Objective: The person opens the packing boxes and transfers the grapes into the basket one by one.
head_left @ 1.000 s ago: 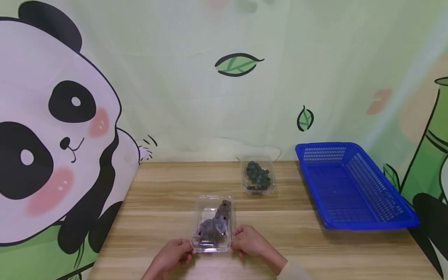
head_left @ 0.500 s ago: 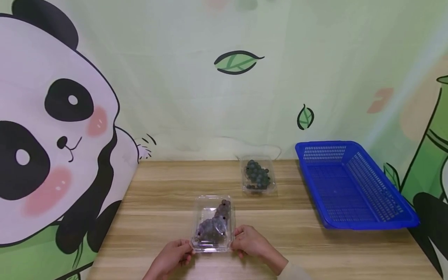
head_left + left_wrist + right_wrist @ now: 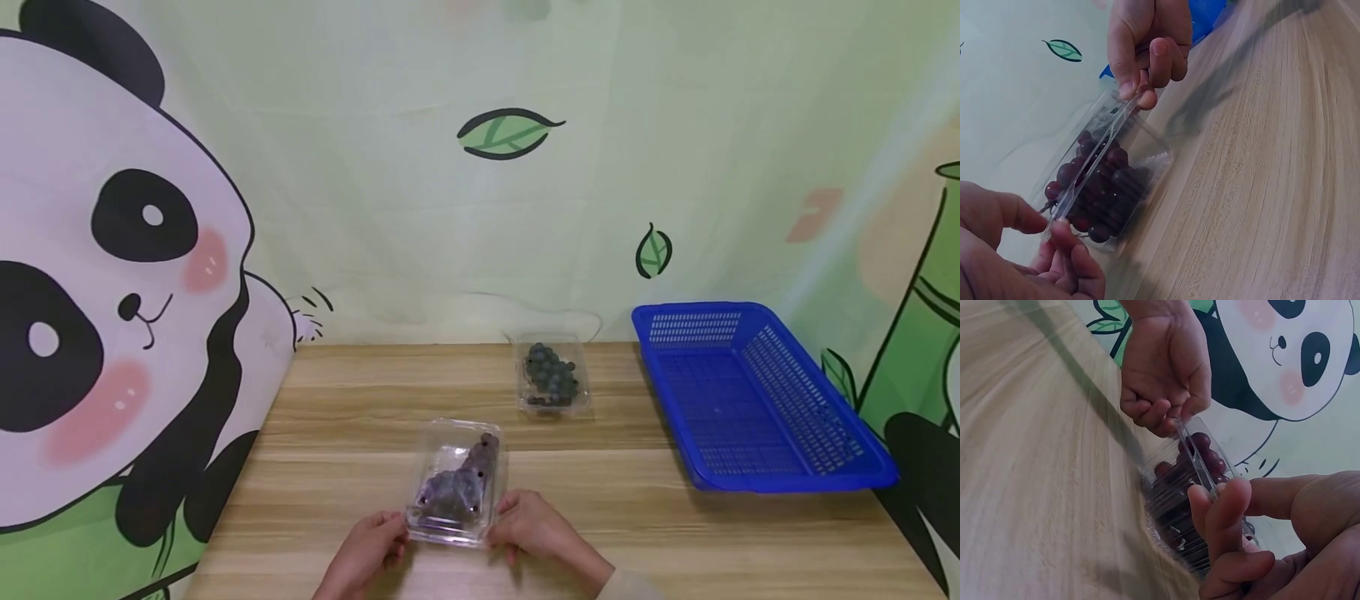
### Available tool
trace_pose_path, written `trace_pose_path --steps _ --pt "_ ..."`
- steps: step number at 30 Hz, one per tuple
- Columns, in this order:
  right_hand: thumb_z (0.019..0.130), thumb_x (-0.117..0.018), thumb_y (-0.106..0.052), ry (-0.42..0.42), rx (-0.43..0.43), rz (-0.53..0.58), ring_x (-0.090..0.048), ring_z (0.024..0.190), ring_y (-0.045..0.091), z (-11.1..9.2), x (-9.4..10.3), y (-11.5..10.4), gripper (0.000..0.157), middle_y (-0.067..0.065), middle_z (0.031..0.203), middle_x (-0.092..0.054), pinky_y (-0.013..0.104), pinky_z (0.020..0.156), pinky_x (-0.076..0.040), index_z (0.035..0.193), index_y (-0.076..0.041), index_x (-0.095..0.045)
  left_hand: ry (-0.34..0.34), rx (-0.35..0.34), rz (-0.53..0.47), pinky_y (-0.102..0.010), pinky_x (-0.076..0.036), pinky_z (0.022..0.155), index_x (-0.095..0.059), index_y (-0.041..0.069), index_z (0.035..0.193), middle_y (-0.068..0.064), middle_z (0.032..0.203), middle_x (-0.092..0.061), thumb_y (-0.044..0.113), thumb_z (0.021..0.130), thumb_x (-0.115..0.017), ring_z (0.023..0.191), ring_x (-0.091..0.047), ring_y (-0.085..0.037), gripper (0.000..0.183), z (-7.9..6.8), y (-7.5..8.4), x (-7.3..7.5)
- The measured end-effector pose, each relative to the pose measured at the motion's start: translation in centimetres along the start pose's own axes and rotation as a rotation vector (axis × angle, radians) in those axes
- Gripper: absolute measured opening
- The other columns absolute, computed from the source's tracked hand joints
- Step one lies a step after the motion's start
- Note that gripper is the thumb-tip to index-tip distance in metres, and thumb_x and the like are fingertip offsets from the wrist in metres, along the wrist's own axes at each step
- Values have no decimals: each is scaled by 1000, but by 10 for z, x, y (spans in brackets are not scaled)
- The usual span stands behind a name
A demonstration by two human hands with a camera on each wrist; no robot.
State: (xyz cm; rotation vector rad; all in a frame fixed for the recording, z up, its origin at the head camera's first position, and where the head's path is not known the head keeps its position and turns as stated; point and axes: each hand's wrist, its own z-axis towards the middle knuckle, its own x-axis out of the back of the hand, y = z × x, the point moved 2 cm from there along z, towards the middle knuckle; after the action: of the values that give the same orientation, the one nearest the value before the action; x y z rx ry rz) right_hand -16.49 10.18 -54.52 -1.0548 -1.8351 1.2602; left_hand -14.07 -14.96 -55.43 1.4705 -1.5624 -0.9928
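A clear plastic clamshell box (image 3: 450,527) with dark purple grapes (image 3: 457,487) in it lies at the front of the table. My left hand (image 3: 367,550) pinches its near left corner. At the near right corner, my right hand (image 3: 536,529) grips the rim between thumb and fingers. Seen from the left wrist, both hands hold the flat edge where lid and base meet, and the lid lies over the grapes (image 3: 1104,181). Whether the edge is fully pressed together I cannot tell. The right wrist view shows the ribbed side of the box (image 3: 1172,519) near the tabletop.
Behind and to the right stands a second clear box (image 3: 553,412) with dark grapes (image 3: 551,375). A blue perforated basket (image 3: 757,400) sits at the right side of the wooden table (image 3: 352,467). A panda-printed cloth (image 3: 375,208) hangs along the back edge.
The box has turned slightly clockwise, its near right corner shifting a little toward me. Both hands keep their hold, and the right hand has moved slightly left. The second box and basket stay put.
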Motion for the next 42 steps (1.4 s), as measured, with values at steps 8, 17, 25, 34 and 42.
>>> trace_pose_path --steps 8,17,25,34,42 --pt "85 -72 7 -43 -49 117 -57 44 8 -6 -15 3 22 18 76 -73 17 44 -42 92 0 -52 49 -15 -26 -23 -51 65 -59 -11 105 -5 83 -58 11 107 -45 73 -55 -13 26 2 2 -1" --pt "87 -74 5 -60 -74 185 -58 46 10 -9 -28 11 11 14 73 -71 19 44 -48 88 4 -62 38 -27 -71 -29 -59 77 -55 -22 117 -12 92 -68 12 109 -42 82 -66 -18 37 3 1 2" --pt "86 -77 1 -36 -22 148 -55 47 9 -9 -37 13 13 10 68 -68 18 45 -45 80 2 -65 67 -29 -134 -27 -57 75 -44 -24 128 -13 96 -64 8 110 -39 83 -62 -17 37 6 2 4" --pt "88 -82 -18 25 -2 7 -51 53 10 -7 -12 12 24 2 66 -64 21 47 -40 89 -2 -64 87 -41 -135 -23 -55 72 -40 -25 132 -10 92 -61 2 108 -39 80 -60 -13 37 12 4 4" --pt "101 -67 -29 223 16 18 -50 60 14 9 35 -1 36 6 74 -60 26 53 -44 106 6 -66 90 -31 -116 -23 -53 72 -39 -25 134 -9 92 -61 4 109 -40 80 -59 -13 39 13 7 4"
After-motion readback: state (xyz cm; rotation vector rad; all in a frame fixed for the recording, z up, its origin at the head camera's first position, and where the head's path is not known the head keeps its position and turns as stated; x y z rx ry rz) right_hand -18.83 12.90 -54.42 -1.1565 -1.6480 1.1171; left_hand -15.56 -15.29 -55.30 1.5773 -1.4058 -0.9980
